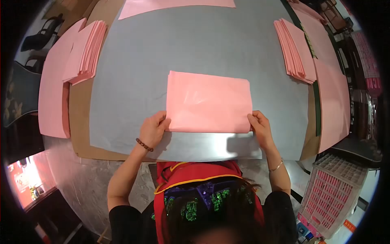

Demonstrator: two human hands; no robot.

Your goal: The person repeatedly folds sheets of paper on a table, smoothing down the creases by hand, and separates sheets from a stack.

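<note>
A folded pink sheet [209, 102], paper or thin cloth, lies over the grey table cover [187, 44] near its front edge. My left hand [154, 129] pinches its lower left edge between thumb and fingers. At the lower right side my right hand [261, 127] grips the same sheet, thumb on top. The sheet is roughly rectangular, with faint creases and a straight fold along the side nearest me. Both hands' fingertips are partly hidden beneath it.
A stack of folded pink sheets [86, 53] stands at left, another stack [295, 51] at right. More pink material [176, 5] lies at the far edge. Larger pink piles [53, 89] flank the table. A plastic crate [331, 191] with pink contents sits on the lower right.
</note>
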